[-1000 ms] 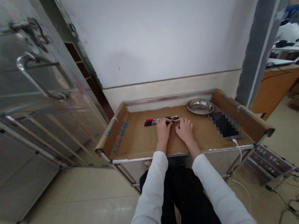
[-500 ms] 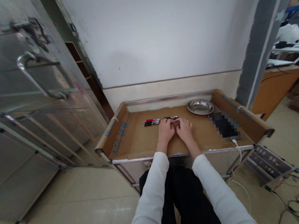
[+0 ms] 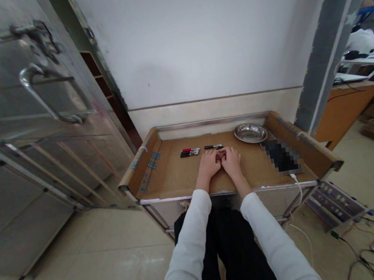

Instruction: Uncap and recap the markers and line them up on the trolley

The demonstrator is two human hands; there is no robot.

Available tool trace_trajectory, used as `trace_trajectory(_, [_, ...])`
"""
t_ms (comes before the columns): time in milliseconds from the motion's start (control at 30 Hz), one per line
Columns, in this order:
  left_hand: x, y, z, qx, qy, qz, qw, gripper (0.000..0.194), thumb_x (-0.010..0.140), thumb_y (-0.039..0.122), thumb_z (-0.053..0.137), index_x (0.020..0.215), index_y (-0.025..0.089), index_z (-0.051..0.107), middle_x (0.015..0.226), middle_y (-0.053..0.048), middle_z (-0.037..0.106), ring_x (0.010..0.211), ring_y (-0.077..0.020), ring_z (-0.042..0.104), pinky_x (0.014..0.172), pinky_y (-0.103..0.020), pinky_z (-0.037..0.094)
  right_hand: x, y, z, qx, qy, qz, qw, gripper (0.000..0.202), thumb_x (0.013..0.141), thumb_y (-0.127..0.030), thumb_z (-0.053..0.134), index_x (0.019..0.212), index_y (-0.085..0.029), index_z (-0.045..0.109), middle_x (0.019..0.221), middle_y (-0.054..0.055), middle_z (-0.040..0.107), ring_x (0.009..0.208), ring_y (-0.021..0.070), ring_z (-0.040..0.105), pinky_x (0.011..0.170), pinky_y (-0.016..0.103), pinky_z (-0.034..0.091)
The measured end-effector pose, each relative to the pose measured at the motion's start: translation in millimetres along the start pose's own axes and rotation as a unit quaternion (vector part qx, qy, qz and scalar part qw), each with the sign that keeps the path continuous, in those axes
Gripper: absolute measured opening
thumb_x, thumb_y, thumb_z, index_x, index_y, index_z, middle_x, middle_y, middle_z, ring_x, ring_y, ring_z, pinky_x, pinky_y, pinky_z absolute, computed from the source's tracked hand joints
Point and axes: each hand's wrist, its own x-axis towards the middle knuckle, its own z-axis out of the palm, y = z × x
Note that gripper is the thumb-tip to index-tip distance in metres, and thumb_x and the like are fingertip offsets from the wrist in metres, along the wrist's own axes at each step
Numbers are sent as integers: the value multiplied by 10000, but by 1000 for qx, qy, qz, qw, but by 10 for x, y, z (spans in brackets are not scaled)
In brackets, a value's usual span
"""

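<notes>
Over the middle of the cardboard-covered tabletop [image 3: 172,178], my left hand [image 3: 208,165] and my right hand [image 3: 231,160] come together with fingers curled inward. Their fingertips meet or nearly meet, and whatever they may grip is hidden. Just beyond the fingers lies a black marker [image 3: 212,146], with a dark bit of something else showing at its right end. To the left of my hands, a red marker [image 3: 188,149] and black markers [image 3: 189,154] lie side by side in a small group.
A shiny metal bowl [image 3: 250,133] stands at the back right. In front of it lies a dark pixelated device [image 3: 281,156] with a white cable [image 3: 299,188]. Raised cardboard sides [image 3: 302,142] bound the table, and a white wall [image 3: 205,36] rises behind.
My hands have drawn back slightly toward me, and the black marker beyond them shows more fully. The marker group, bowl and device stay where they were.
</notes>
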Motion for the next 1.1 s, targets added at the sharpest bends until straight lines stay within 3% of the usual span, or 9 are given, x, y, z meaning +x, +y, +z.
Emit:
trace_trajectory(233, [26, -80, 91, -9, 40, -27, 999, 131, 818, 87, 459, 865, 167, 552, 969, -77, 589, 956, -201, 528, 915, -360, 422, 14, 4, -4, 38, 6, -15, 999, 296, 820, -87, 382, 1017, -173, 586, 1053, 79, 608, 993, 205, 511, 824, 307, 311])
trace_trajectory(433, [46, -142, 170, -38, 76, -37, 996, 127, 840, 61, 450, 880, 170, 503, 945, -63, 557, 959, -185, 517, 907, -349, 429, -9, -24, -57, -9, -26, -21, 999, 330, 775, -48, 425, 983, -214, 619, 1094, 55, 617, 1023, 219, 477, 825, 312, 299])
trace_trajectory(667, [84, -211, 247, -78, 127, -81, 986, 174, 825, 9, 454, 866, 177, 473, 942, -54, 526, 938, -169, 504, 896, -330, 431, -22, -46, -65, -39, -29, -18, 999, 276, 819, -106, 441, 954, -234, 644, 1069, 60, 607, 1007, 224, 464, 820, 321, 292])
trace_trajectory(967, [63, -194, 267, -2, 138, -113, 984, 40, 890, 143, 465, 863, 167, 481, 923, -65, 531, 926, -188, 508, 870, -347, 427, -21, -15, -4, -76, 10, 18, 997, 228, 867, -207, 445, 960, -201, 653, 1036, 110, 584, 1001, 245, 463, 821, 336, 301])
trace_trajectory(1100, [61, -173, 241, 33, 131, -109, 985, 109, 927, 207, 414, 889, 154, 502, 940, -93, 551, 942, -199, 521, 876, -352, 421, -24, -28, -15, -67, 27, 25, 997, 238, 858, -194, 434, 974, -184, 641, 1028, 118, 579, 996, 244, 464, 822, 337, 301])
